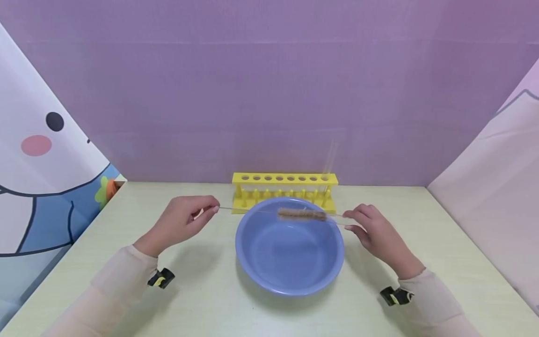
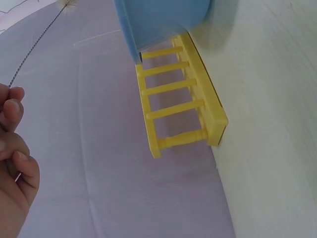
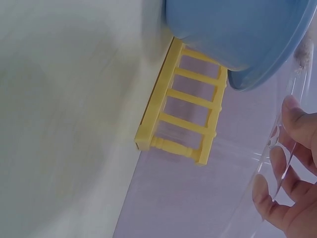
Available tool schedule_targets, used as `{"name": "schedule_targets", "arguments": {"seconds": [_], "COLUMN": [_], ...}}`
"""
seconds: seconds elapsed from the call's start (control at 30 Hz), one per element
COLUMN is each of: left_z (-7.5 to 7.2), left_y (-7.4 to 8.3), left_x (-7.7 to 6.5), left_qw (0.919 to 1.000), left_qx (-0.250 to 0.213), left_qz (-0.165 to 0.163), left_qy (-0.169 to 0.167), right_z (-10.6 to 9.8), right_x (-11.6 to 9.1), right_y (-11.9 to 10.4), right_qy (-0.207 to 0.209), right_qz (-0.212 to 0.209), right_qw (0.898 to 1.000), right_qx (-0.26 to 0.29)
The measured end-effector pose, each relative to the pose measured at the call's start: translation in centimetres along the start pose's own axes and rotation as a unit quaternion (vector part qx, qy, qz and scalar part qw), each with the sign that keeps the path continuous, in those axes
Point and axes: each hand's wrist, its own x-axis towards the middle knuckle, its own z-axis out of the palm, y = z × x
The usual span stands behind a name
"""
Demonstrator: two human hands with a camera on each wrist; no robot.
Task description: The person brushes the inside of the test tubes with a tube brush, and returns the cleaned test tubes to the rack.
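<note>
Over a blue plastic basin (image 1: 290, 262), my left hand (image 1: 186, 219) pinches the thin twisted-wire handle of a test tube brush (image 1: 301, 214) between thumb and fingers. The brush lies almost level, its tan bristles pointing right. My right hand (image 1: 379, 236) grips a clear test tube (image 3: 283, 171) with thumb and curled fingers, held sideways with its near end toward the basin. The brush tip meets the tube's left end; bristles (image 3: 303, 54) show there in the right wrist view. How far they reach inside, I cannot tell.
Behind the basin stands a yellow test tube rack (image 1: 284, 178) with a row of holes and pegs. Another clear test tube (image 1: 330, 159) is upright in its right-end hole. A purple cloth backdrop (image 1: 269, 93) rises behind the pale table (image 1: 202, 299).
</note>
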Motion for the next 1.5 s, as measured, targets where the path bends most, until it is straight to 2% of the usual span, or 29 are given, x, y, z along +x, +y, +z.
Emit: {"name": "schedule_targets", "arguments": {"seconds": [0.13, 0.33, 0.53, 0.63, 0.83, 0.97, 1.07, 1.23, 1.37, 1.5], "left_z": [-0.1, -0.5, -0.9, -1.3, -2.2, -2.5, -2.5, -2.2, -1.9, -1.5], "left_y": [-0.2, -0.2, -0.1, -0.3, -0.9, -1.3, -1.5, -1.8, -1.8, -1.7], "left_x": [0.0, 0.1, 0.1, 0.0, -0.5, -0.9, -1.1, -1.3, -1.3, -1.4], "left_qw": [0.9983, 0.9898, 0.9842, 0.9824, 0.9843, 0.9846, 0.9859, 0.9888, 0.9895, 0.9906], "left_qx": [0.04, 0.088, 0.106, 0.119, 0.132, 0.138, 0.139, 0.136, 0.134, 0.125], "left_qz": [0.038, 0.098, 0.122, 0.122, 0.089, 0.078, 0.073, 0.06, 0.048, 0.039], "left_qy": [0.019, 0.054, 0.072, 0.077, 0.076, 0.072, 0.057, 0.011, -0.023, -0.038], "right_z": [-0.1, -0.2, -0.3, -0.3, -0.4, -0.7, -0.9, -1.1, -1.4, -1.5], "right_x": [-0.2, -0.4, -0.5, -0.8, -1.1, -0.5, 0.5, 2.7, 5.0, 7.6], "right_y": [0.1, 0.2, 0.3, 0.5, 1.2, 1.3, 1.4, 1.4, 1.2, 1.3], "right_qy": [-0.004, -0.013, -0.013, -0.014, -0.007, 0.002, 0.007, 0.006, -0.003, -0.006], "right_qz": [-0.002, 0.001, 0.001, 0.002, 0.015, 0.046, 0.084, 0.156, 0.221, 0.27], "right_qw": [1.0, 1.0, 1.0, 1.0, 1.0, 0.998, 0.995, 0.982, 0.963, 0.941], "right_qx": [0.002, 0.007, 0.008, 0.006, 0.015, 0.033, 0.049, 0.103, 0.151, 0.205]}}
